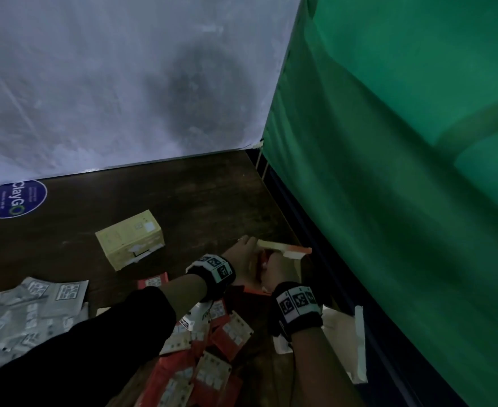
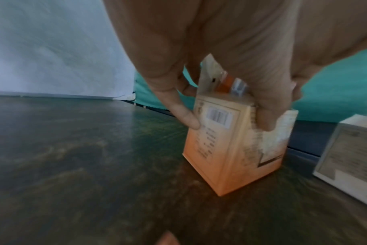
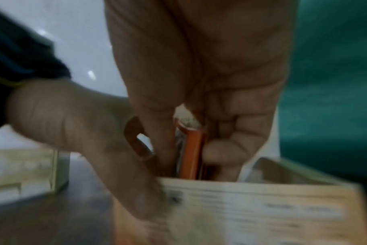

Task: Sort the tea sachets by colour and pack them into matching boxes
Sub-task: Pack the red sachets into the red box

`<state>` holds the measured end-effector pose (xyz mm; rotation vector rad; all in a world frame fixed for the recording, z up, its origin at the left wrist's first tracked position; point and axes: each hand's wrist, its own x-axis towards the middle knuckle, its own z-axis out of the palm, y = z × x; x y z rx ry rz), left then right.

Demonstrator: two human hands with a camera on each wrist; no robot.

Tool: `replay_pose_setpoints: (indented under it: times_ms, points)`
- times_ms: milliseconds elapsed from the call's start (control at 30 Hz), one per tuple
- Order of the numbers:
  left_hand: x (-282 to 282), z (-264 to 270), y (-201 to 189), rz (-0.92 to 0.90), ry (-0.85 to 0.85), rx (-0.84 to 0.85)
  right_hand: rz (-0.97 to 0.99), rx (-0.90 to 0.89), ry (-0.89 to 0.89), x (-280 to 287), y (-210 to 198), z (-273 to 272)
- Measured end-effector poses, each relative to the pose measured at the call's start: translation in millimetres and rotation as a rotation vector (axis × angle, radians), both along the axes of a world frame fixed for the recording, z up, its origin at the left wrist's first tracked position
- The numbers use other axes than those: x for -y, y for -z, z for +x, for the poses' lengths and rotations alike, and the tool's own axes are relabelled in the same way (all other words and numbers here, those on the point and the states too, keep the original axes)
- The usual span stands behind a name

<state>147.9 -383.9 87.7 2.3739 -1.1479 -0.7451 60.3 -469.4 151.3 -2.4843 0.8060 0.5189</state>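
An orange tea box (image 2: 230, 149) stands upright on the dark table (image 2: 73, 165) near its right edge, top flap (image 1: 284, 248) open. My left hand (image 2: 226, 122) grips the box near its top, thumb on one side and fingers on the other. My right hand (image 3: 189, 149) pinches a few orange sachets (image 3: 192, 149) standing on edge in the box's mouth (image 3: 241, 187). In the head view both hands, left (image 1: 242, 254) and right (image 1: 274, 271), hide most of the box. More orange sachets (image 1: 209, 348) lie in a loose pile near me.
A yellow box (image 1: 130, 239) lies on its side mid-table. Silver sachets (image 1: 30, 312) are heaped at the left. A pale box (image 2: 350, 157) sits right of the orange one. A green curtain (image 1: 403, 171) hangs along the table's right edge, a white sheet (image 1: 109, 83) behind.
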Motion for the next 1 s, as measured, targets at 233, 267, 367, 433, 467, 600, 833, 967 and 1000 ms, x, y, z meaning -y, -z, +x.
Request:
replay_pose_setpoints:
  times_ms: [233,267,367,433,467,600,833,967,1000]
  points:
    - [-1,-6,8,-0.027,-0.073,-0.026,0.013,-0.071,-0.047,-5,20,12]
    - [-1,-7,10,-0.04,-0.079,-0.028,-0.02,-0.064,-0.042,-5,25,13]
    - [-4,-8,10,-0.042,-0.1,-0.04,0.014,-0.047,-0.029,-10,31,9]
    - [-12,-11,11,-0.041,-0.094,-0.059,0.028,0.005,-0.012,-10,33,3]
    - [-20,-12,11,-0.044,-0.093,-0.069,0.054,0.079,0.026,-8,37,-1]
    - [-75,-23,12,0.029,-0.135,-0.14,0.132,0.534,0.135,-9,46,-43]
    - [-177,-73,39,0.344,-0.03,0.054,0.228,0.126,-0.067,-62,86,-106]
    - [-179,-83,44,0.388,-0.04,0.066,0.095,-0.196,-0.264,-91,96,-100]
    - [-176,-83,44,0.371,-0.046,0.082,0.065,-0.2,-0.275,-97,98,-98]
